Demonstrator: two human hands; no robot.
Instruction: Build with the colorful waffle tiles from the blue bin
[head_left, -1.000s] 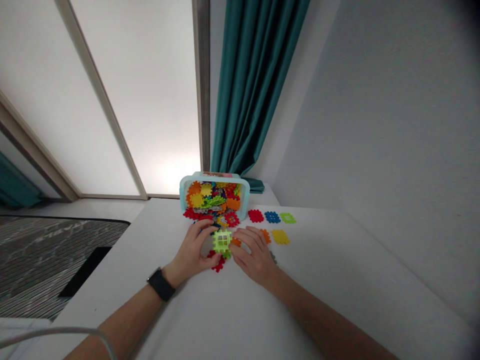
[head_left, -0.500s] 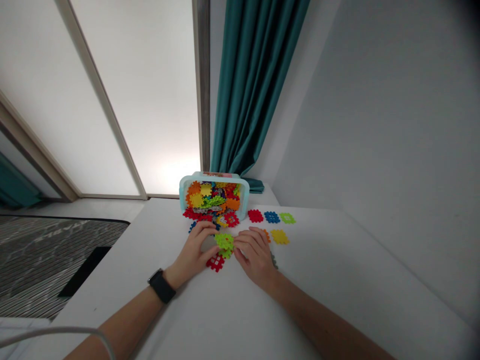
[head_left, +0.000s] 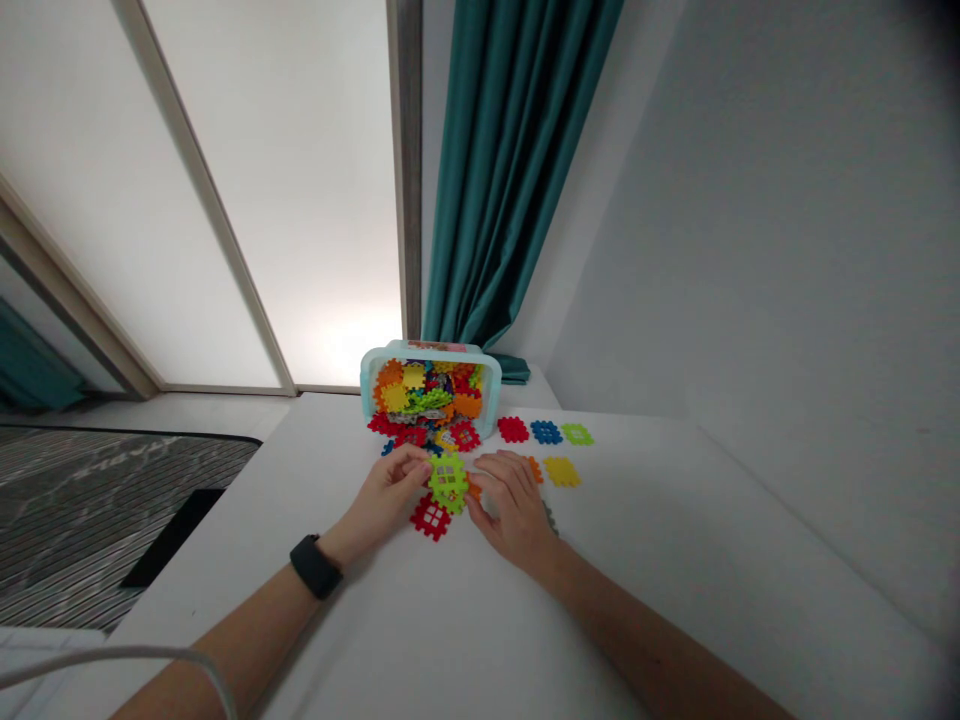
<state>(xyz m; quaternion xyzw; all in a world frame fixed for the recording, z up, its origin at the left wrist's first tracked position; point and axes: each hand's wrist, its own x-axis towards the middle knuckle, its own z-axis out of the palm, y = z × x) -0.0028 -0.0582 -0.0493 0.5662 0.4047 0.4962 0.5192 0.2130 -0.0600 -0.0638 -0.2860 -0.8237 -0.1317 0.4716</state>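
My left hand [head_left: 388,492] pinches a lime-green toothed plastic tile [head_left: 448,473] with window-like openings, tilted up off the table. Just below it, more lime-green [head_left: 451,502] shows, overlapping a red window tile [head_left: 431,518] on the table. To the right, my right hand [head_left: 510,503] has its fingers curled, with the thumb and fingertips at a small orange tile [head_left: 474,488] beside the green. Most of that orange tile is hidden. Under and behind my right hand, parts of another orange tile [head_left: 535,470] and a grey tile [head_left: 550,516] peek out.
A pale blue tub [head_left: 492,395] lies on its side at the back, with many coloured tiles spilling from its mouth. Right of it lie a red tile [head_left: 513,430], a blue tile [head_left: 547,432], a green tile [head_left: 578,434] and a yellow tile [head_left: 562,471]. A white cable [head_left: 112,653] crosses lower left.
My left hand has shifted its hold to the green tile's upper left edge and turned its windowed face toward me. An orange tile now shows at my right fingertips.
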